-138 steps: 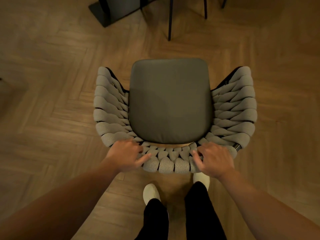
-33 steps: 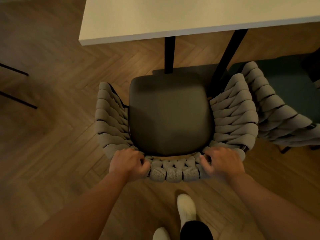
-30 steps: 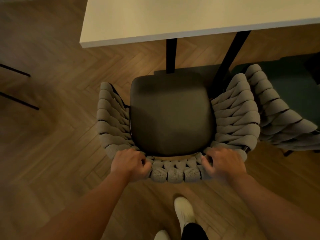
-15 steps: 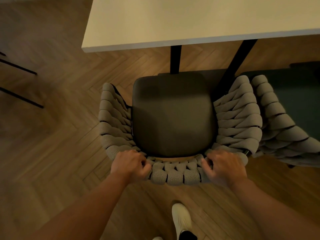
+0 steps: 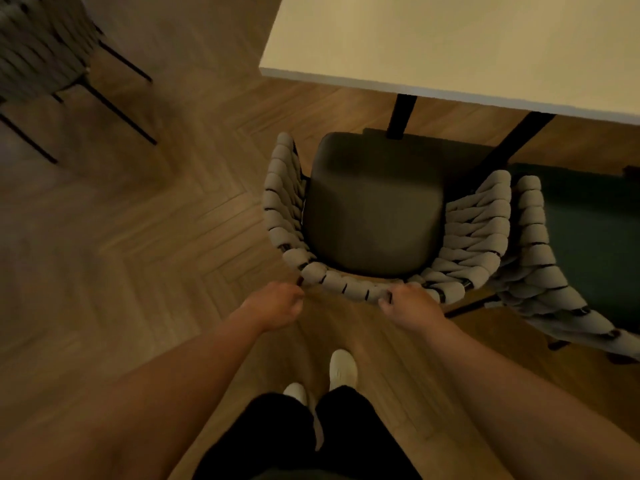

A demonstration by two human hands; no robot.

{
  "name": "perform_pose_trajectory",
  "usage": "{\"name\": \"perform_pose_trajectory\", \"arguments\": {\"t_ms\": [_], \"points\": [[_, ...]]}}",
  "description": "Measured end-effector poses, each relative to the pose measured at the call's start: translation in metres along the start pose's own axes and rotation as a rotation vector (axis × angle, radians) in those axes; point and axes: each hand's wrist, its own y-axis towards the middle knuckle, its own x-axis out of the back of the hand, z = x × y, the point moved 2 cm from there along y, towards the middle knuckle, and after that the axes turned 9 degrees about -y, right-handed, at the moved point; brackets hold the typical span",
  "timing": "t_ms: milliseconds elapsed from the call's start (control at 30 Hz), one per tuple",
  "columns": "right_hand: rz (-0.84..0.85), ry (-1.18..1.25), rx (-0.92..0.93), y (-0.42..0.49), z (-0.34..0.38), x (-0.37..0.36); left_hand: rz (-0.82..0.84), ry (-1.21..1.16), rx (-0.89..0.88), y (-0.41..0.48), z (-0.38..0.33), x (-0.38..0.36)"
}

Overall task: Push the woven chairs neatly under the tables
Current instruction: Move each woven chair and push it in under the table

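Your right hand has its fingers curled narrowly on the rear rim of the woven chair, close to its right back corner. Your left hand is curled tight and holds nothing, its fingers just beside the left back corner; contact there can't be told. The chair stands on the floor, its seat front at the near edge of the worktop, most of the seat uncovered. Its right arm is just beside a second woven chair.
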Motion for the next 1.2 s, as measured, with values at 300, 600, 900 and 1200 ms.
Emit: {"name": "perform_pose_trajectory", "arguments": {"t_ms": [300, 600, 900, 1200], "points": [[0.247, 0.12, 0.265, -0.007, 0.162, 0.043, -0.06, -0.412, 0.263, -0.107, 0.09, 0.008], [0.36, -0.059, 0.316, 0.052, 0.296, 0.048, -0.152, -0.693, 0.467, -0.168, 0.239, 0.038], [0.339, -0.097, 0.34, 0.119, 0.411, 0.1, -0.171, -0.79, 0.623, -0.188, 0.348, 0.103], [0.312, -0.018, 0.302, 0.246, 0.464, 0.165, -0.181, -0.777, 0.605, -0.103, 0.404, 0.221]]}}
